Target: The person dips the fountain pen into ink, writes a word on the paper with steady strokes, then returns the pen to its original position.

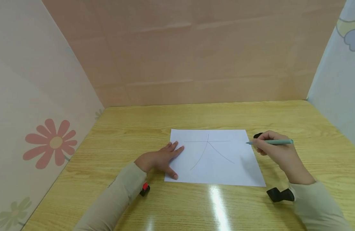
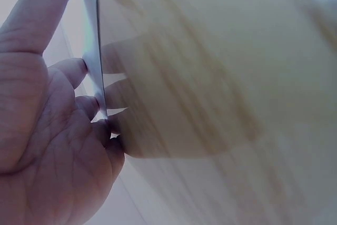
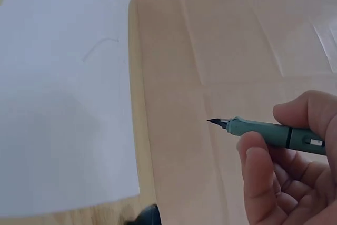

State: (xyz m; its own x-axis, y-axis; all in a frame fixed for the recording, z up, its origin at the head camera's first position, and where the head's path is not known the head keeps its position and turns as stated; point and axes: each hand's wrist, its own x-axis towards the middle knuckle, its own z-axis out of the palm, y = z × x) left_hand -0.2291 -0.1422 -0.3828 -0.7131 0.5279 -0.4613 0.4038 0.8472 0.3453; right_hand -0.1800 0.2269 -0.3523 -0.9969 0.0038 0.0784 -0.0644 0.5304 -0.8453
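A white sheet of paper (image 1: 217, 176) lies on the wooden table, bearing thin drawn strokes: one horizontal line crossed by lines that spread downward. On the sheet's left edge rests my left hand (image 1: 163, 158), fingers spread; in the left wrist view, its palm (image 2: 58, 146) shows beside the paper's edge. My right hand (image 1: 275, 149) pinches a green fountain pen (image 1: 278, 141) between thumb and fingers at the sheet's right side. In the right wrist view, the pen (image 3: 263, 133) has its dark nib bare and points left, apart from the paper.
The wooden table (image 1: 131, 123) extends around the sheet. A small black object (image 1: 257, 135) sits partly behind my right hand. Black devices are at both wrists, the right one (image 1: 279, 195) near the sheet's corner. A brown-covered wall (image 1: 194, 57) stands behind, with patterned walls at both sides.
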